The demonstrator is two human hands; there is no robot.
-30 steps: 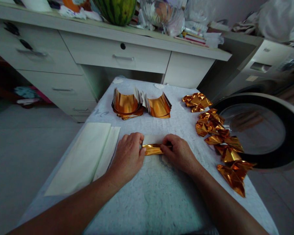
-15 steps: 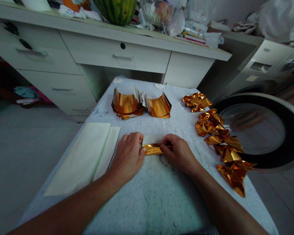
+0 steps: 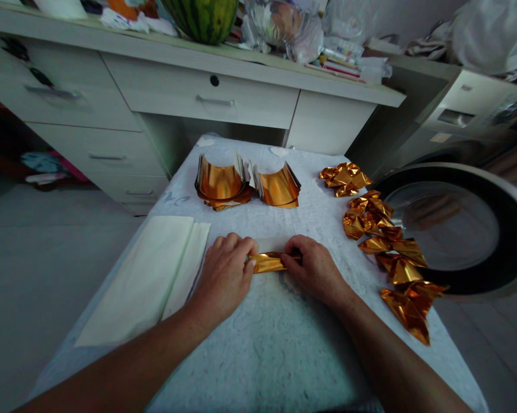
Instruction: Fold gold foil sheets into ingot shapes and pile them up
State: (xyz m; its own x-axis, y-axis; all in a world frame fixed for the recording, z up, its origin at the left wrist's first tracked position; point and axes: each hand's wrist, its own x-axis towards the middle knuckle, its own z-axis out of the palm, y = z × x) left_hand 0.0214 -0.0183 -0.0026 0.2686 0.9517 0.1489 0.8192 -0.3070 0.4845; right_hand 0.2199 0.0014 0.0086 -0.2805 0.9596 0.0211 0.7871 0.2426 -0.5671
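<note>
A strip of gold foil paper (image 3: 267, 263) lies on the cloth-covered table, its pale backing showing along the far side. My left hand (image 3: 228, 269) pinches its left end, and my right hand (image 3: 312, 264) pinches the right end. Beyond my hands stand two curved stacks of gold foil sheets, the left stack (image 3: 220, 182) and the right stack (image 3: 279, 186), side by side. Several folded gold foil pieces (image 3: 368, 215) form a row along the table's right side. Left of my left hand lie pale paper sheets (image 3: 140, 275).
The table (image 3: 267, 355) meets a white cabinet (image 3: 164, 103) with drawers at its far edge. On the countertop are a watermelon (image 3: 204, 20), a glass bowl (image 3: 279, 23) and plastic bags. An open round washing machine door (image 3: 451, 229) sits close to the table's right edge.
The fingers of my left hand have shifted slightly right and curled over the strip's left end. My right hand has barely moved.
</note>
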